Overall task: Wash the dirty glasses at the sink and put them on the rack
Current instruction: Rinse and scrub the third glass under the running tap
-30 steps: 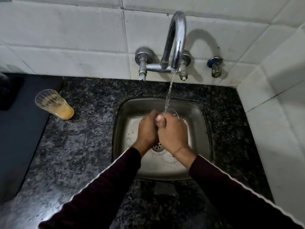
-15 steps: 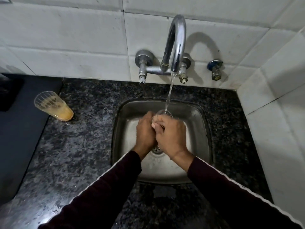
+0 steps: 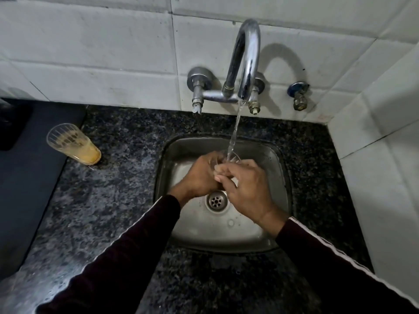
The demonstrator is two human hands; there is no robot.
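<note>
My left hand (image 3: 199, 175) and right hand (image 3: 246, 191) both grip the clear glass (image 3: 230, 157) over the sink (image 3: 281, 177), centre frame, tap (image 3: 247, 62) water running into it from 12 o'clock. Second dirty glass (image 3: 73, 144) sits at 9 o'clock on the counter (image 3: 118, 177).

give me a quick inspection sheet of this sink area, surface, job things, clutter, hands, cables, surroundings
surface: dark speckled stone counter around a steel sink; drain uncovered, basin wet.
job's things: clear glass held over the sink under the running water; a second glass with orange residue stands on the counter to the left. no rack in view.
clutter: nothing seen.
grippers: left hand grips the clear glass; right hand pinches it near the rim with its fingers.
cables: nothing seen.
surroundings: chrome faucet and a small valve on the white tiled wall; dark mat at far left.
</note>
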